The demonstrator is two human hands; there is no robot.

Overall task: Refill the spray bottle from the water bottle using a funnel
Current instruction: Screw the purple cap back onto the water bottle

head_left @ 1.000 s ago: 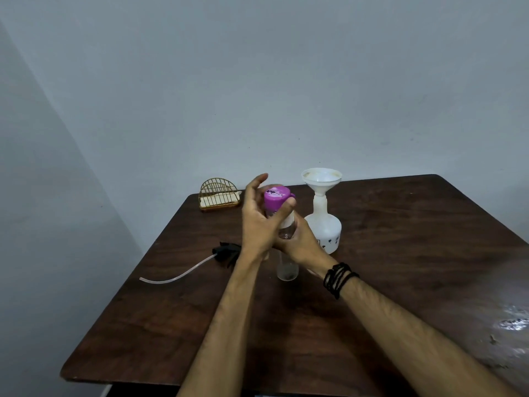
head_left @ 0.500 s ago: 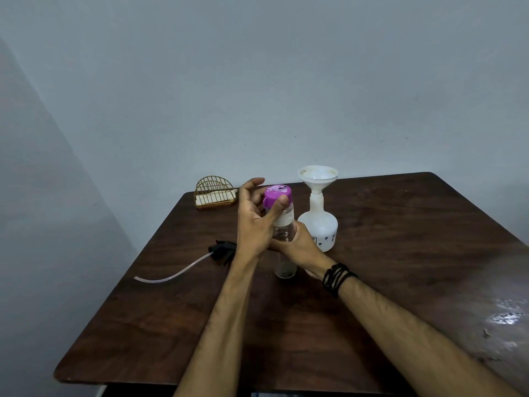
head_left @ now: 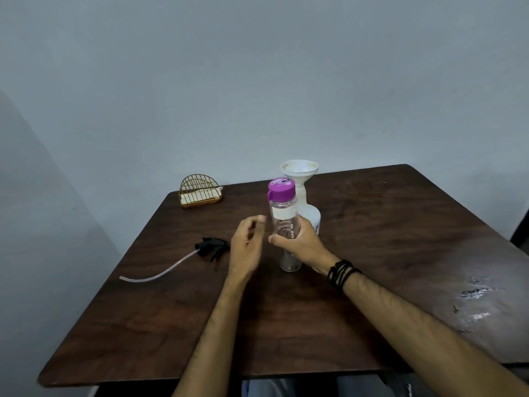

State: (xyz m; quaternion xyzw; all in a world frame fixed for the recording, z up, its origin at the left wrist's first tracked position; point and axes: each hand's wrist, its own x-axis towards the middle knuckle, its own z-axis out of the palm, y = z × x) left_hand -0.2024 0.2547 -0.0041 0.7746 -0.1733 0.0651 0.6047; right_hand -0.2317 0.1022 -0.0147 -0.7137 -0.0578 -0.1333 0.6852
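A clear water bottle with a purple cap stands upright on the dark wooden table. My right hand grips its middle. My left hand hovers just left of the bottle, fingers loosely curled, holding nothing. Behind the water bottle stands the white spray bottle with a white funnel seated in its neck. The black spray head with its clear tube lies on the table to the left.
A gold wire holder with a pale block in it sits at the table's back left corner. A wet patch shines on the right side of the table. A grey wall rises behind the table.
My left hand has come off the purple cap and dropped down to the left of the bottle. My right hand still holds the bottle, which stays upright with the cap on.
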